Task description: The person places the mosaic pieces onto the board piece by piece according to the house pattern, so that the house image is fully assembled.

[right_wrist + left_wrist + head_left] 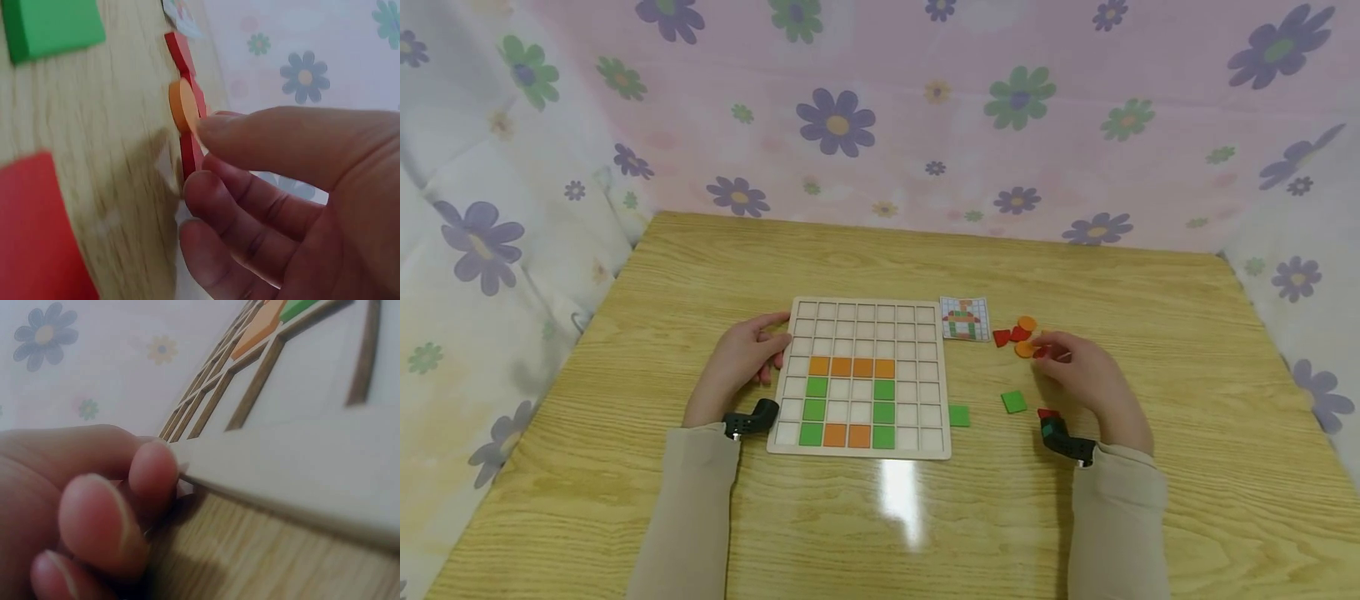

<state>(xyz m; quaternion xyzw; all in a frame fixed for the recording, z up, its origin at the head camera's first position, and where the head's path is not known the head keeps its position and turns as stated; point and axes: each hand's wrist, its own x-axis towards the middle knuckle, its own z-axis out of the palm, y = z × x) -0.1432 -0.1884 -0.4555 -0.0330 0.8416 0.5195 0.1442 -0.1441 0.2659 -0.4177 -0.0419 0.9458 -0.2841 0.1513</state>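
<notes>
A square wooden grid board (945, 375) lies on the table, with orange tiles (841, 367) and green tiles (813, 410) set in its lower cells. At its left edge, my left hand (745, 350) touches the frame with its fingertips, other fingers loosely bent. My right hand (1078, 371) is at a small cluster of orange discs (1027, 322) and red pieces (1002, 338). In the right wrist view, its thumb tip meets an orange disc (180, 106), and a red piece (189, 156) shows between thumb and fingers. Whether that piece is pinched is unclear.
A printed pattern card (966, 319) lies by the board's upper right corner. One loose green tile (1013, 402) rests near my right hand, another green tile (959, 416) beside the board. A red tile (37, 231) lies close to my right wrist. Flowered cloth (910, 158) hangs behind the table.
</notes>
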